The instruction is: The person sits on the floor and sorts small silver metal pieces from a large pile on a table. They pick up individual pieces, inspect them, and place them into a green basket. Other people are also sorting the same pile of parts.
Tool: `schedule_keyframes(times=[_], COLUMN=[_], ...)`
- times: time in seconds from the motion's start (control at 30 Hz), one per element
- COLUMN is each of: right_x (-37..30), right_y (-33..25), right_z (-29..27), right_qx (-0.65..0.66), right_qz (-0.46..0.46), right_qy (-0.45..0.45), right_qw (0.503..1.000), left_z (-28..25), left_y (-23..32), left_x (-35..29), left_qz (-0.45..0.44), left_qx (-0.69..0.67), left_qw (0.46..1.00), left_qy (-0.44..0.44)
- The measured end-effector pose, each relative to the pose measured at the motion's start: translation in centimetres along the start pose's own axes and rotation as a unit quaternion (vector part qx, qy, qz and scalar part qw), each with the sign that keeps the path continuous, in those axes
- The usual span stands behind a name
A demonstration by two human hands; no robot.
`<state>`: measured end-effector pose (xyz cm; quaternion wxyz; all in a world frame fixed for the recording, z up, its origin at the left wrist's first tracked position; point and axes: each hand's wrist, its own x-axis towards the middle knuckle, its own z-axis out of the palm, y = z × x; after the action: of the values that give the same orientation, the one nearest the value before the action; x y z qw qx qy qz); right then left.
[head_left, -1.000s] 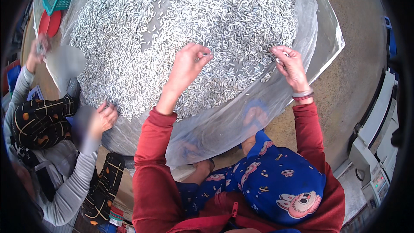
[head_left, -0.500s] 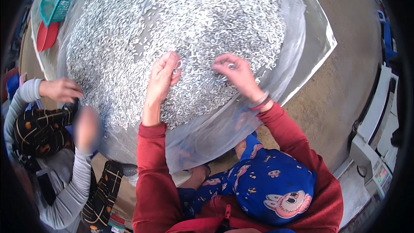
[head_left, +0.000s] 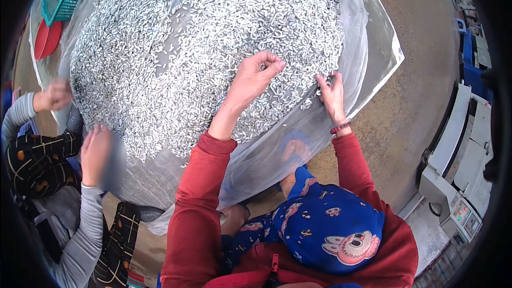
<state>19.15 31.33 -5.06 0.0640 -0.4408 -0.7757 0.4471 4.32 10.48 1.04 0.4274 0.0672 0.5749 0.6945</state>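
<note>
Closest in are the person's blue printed clothing (head_left: pixel 325 224) and red sleeves (head_left: pixel 194 197). The left hand (head_left: pixel 260 71) is above the heap, thumb and fingertips drawn together; whether a piece sits between them, I cannot tell. The right hand (head_left: pixel 332 90) is at the heap's right edge, its thumb and fingers apart, with no piece clearly in its grip.

Under and around both hands lie the small silvery pieces (head_left: pixel 213 96), some rod-like and some curved like hooks, spread over a clear plastic sheet (head_left: pixel 354 48) on a white-edged worktop (head_left: pixel 380 66). A great many lie loose and no separate finished batch can be told apart, so how much is done is unclear; much of the handling appears left.

To the left, a co-worker in grey sleeves (head_left: pixel 82 234) has one hand (head_left: pixel 95 154) at the heap's near edge and the other hand (head_left: pixel 57 95) beside it.

Farther off are a red scoop (head_left: pixel 47 39) and a green basket (head_left: pixel 68 0). Well to the right stands a pale machine (head_left: pixel 453 181) with small lights. No brand, label or writing can be made out.
</note>
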Motion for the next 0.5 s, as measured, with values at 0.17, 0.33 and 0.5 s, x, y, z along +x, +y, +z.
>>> schedule_keyframes(times=[0.17,0.33,0.5], right_x=[2.9,1.0,-3.3], right_y=[-3.3,-6.6,-11.2], right_z=[2.3,6.2,12.4], right_qx=[-0.2,-0.338,-0.238], right_qz=[-0.14,-0.172,-0.284], right_qy=[-0.064,-0.161,-0.357], right_qw=[0.968,0.911,0.858], left_z=[-3.5,-8.0,-10.5], left_y=[-1.0,-0.8,1.7], left_x=[-1.1,-3.2,-4.3], left_qz=[0.007,0.004,0.021], left_qx=[-0.131,-0.133,-0.073], left_qw=[0.99,0.976,0.969], left_qy=[0.058,0.171,0.236])
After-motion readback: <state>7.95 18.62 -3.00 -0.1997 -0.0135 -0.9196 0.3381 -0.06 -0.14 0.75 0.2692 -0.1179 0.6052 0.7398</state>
